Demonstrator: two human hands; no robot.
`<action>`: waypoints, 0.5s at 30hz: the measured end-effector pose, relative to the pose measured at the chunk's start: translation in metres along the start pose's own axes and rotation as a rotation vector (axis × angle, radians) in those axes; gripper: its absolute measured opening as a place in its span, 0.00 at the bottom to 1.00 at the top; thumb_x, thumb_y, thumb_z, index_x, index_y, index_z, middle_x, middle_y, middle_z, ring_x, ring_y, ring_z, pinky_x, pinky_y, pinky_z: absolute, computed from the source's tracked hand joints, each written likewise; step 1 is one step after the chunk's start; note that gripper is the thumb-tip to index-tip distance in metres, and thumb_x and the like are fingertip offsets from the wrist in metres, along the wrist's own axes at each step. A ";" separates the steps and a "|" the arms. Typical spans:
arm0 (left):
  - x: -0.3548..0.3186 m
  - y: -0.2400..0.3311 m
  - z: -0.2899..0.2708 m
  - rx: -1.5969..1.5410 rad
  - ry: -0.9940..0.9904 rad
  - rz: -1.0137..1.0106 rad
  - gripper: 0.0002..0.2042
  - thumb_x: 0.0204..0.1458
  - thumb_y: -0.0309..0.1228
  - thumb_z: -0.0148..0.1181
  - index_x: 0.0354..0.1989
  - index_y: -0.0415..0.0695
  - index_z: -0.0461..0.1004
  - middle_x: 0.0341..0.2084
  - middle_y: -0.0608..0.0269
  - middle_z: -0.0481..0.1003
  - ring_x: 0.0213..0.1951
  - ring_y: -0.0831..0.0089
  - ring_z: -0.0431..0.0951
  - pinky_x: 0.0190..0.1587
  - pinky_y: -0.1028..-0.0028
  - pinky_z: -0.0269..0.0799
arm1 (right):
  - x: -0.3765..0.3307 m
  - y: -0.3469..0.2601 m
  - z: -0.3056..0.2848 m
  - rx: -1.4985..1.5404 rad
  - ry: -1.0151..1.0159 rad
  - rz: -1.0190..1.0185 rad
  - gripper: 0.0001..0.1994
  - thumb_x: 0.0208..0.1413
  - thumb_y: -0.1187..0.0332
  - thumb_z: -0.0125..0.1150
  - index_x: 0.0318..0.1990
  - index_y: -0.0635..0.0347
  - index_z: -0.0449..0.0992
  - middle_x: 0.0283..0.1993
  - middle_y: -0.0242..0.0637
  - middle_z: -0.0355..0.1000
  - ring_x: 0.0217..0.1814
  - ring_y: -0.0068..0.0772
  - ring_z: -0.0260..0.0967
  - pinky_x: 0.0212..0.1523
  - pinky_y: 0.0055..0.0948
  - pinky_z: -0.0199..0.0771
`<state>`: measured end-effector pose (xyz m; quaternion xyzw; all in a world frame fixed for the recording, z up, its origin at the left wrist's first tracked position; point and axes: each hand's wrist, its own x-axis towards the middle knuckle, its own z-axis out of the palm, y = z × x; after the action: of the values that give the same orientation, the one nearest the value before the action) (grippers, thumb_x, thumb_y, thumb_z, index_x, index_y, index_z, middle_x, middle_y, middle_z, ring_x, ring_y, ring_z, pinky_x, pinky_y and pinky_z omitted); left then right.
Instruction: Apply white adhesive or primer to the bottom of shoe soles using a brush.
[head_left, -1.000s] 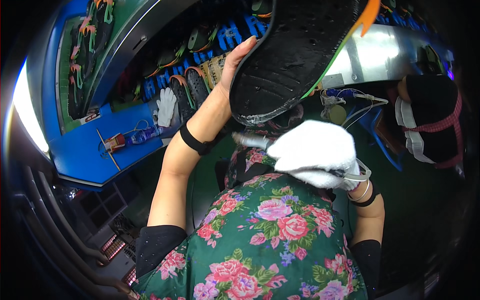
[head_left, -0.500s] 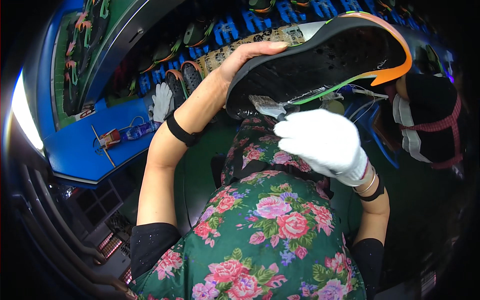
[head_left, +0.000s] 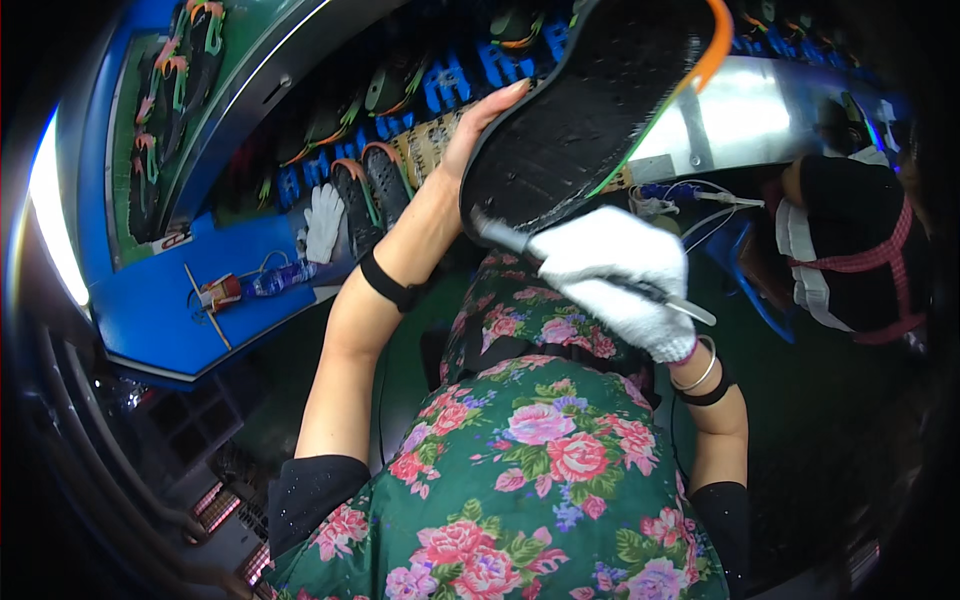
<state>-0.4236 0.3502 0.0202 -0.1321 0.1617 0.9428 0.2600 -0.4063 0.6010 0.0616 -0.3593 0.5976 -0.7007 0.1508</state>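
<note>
A large black shoe sole with an orange and green rim is held up at a steep tilt, its hollow inner side toward me and its far end cut off by the upper edge. My bare left hand grips its left edge; the thumb shows and the other fingers are hidden behind it. My right hand, in a white knitted glove, is closed round a brush. The blurred bristles meet the sole's near end at the lower left, and the pale handle tip sticks out by my wrist. Wet-looking streaks shine on the sole.
On the left, a blue table carries a bottle with blue liquid and a white glove. More soles stand behind on a line with blue holders. A co-worker sits at right, near a metal surface.
The sole has tipped steeper, its far end rising toward the upper edge. The brush has moved left to the sole's near end, and my right wrist has turned, baring the handle.
</note>
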 end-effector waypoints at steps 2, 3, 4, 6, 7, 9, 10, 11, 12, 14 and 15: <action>0.001 -0.011 0.002 0.018 0.073 0.017 0.26 0.68 0.45 0.49 0.62 0.36 0.73 0.55 0.44 0.78 0.51 0.57 0.84 0.58 0.59 0.80 | 0.000 -0.006 -0.005 0.113 -0.042 0.052 0.06 0.46 0.79 0.73 0.33 0.62 0.86 0.40 0.43 0.84 0.42 0.38 0.83 0.46 0.33 0.82; 0.001 -0.019 0.004 0.031 0.156 0.035 0.28 0.69 0.48 0.47 0.65 0.36 0.71 0.58 0.43 0.76 0.54 0.55 0.82 0.60 0.57 0.78 | 0.001 0.001 -0.014 0.190 -0.056 0.033 0.06 0.50 0.77 0.72 0.37 0.62 0.87 0.43 0.42 0.84 0.44 0.37 0.83 0.47 0.32 0.82; 0.001 -0.026 0.009 0.030 0.140 0.024 0.28 0.69 0.48 0.47 0.65 0.36 0.71 0.58 0.43 0.76 0.54 0.55 0.82 0.60 0.57 0.78 | -0.001 0.002 -0.022 0.149 0.007 0.044 0.07 0.50 0.77 0.72 0.37 0.61 0.87 0.42 0.40 0.84 0.44 0.36 0.83 0.47 0.31 0.82; -0.003 -0.035 0.017 -0.088 0.182 0.104 0.31 0.69 0.50 0.45 0.67 0.36 0.68 0.61 0.42 0.74 0.57 0.53 0.80 0.63 0.53 0.75 | 0.010 0.000 -0.038 -0.169 0.012 -0.004 0.07 0.50 0.77 0.73 0.37 0.59 0.87 0.42 0.39 0.85 0.44 0.35 0.83 0.47 0.31 0.82; -0.004 -0.046 0.017 -0.099 0.209 0.094 0.31 0.69 0.51 0.45 0.67 0.35 0.68 0.61 0.43 0.74 0.58 0.52 0.79 0.64 0.53 0.74 | 0.013 0.004 -0.049 -0.184 0.008 -0.013 0.07 0.50 0.77 0.73 0.38 0.58 0.87 0.42 0.38 0.85 0.43 0.34 0.83 0.47 0.32 0.81; -0.011 -0.053 0.009 -0.230 0.056 -0.011 0.31 0.68 0.51 0.45 0.68 0.37 0.67 0.62 0.42 0.73 0.58 0.48 0.78 0.65 0.47 0.71 | 0.031 0.000 -0.071 -0.426 0.082 -0.105 0.07 0.51 0.76 0.71 0.38 0.57 0.87 0.44 0.38 0.84 0.44 0.37 0.83 0.49 0.33 0.81; -0.013 -0.061 0.013 -0.250 0.030 -0.061 0.32 0.68 0.51 0.45 0.69 0.37 0.66 0.63 0.42 0.72 0.59 0.46 0.78 0.65 0.44 0.70 | 0.037 0.002 -0.082 -0.567 0.144 -0.137 0.08 0.51 0.76 0.70 0.39 0.57 0.87 0.44 0.38 0.84 0.45 0.38 0.82 0.49 0.34 0.81; -0.014 -0.065 0.013 -0.247 0.013 -0.104 0.32 0.68 0.52 0.44 0.70 0.38 0.65 0.64 0.41 0.71 0.60 0.42 0.76 0.65 0.38 0.68 | 0.044 0.008 -0.097 -0.637 0.166 -0.172 0.09 0.52 0.76 0.69 0.41 0.56 0.87 0.45 0.38 0.84 0.46 0.39 0.82 0.49 0.34 0.81; -0.016 -0.069 0.014 -0.248 0.000 -0.112 0.32 0.68 0.52 0.44 0.70 0.38 0.65 0.64 0.41 0.71 0.60 0.42 0.76 0.65 0.38 0.68 | 0.048 0.011 -0.108 -0.707 0.187 -0.208 0.11 0.52 0.76 0.69 0.43 0.56 0.87 0.46 0.38 0.83 0.47 0.39 0.81 0.50 0.35 0.81; -0.012 -0.068 0.015 -0.241 0.085 -0.092 0.33 0.69 0.53 0.43 0.71 0.38 0.63 0.65 0.40 0.70 0.61 0.40 0.75 0.65 0.37 0.67 | 0.051 0.009 -0.108 -0.807 0.101 -0.346 0.14 0.53 0.76 0.65 0.48 0.58 0.84 0.49 0.40 0.82 0.50 0.41 0.80 0.52 0.36 0.81; -0.010 -0.066 0.015 -0.266 0.086 -0.063 0.33 0.69 0.52 0.42 0.71 0.38 0.63 0.65 0.40 0.69 0.61 0.40 0.75 0.65 0.37 0.67 | 0.045 0.010 -0.095 -0.877 0.062 -0.345 0.15 0.53 0.76 0.65 0.50 0.57 0.84 0.50 0.41 0.82 0.51 0.41 0.80 0.53 0.37 0.80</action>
<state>-0.3825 0.4055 0.0216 -0.2107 0.0421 0.9407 0.2627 -0.5050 0.6388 0.0641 -0.4620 0.7729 -0.4076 -0.1519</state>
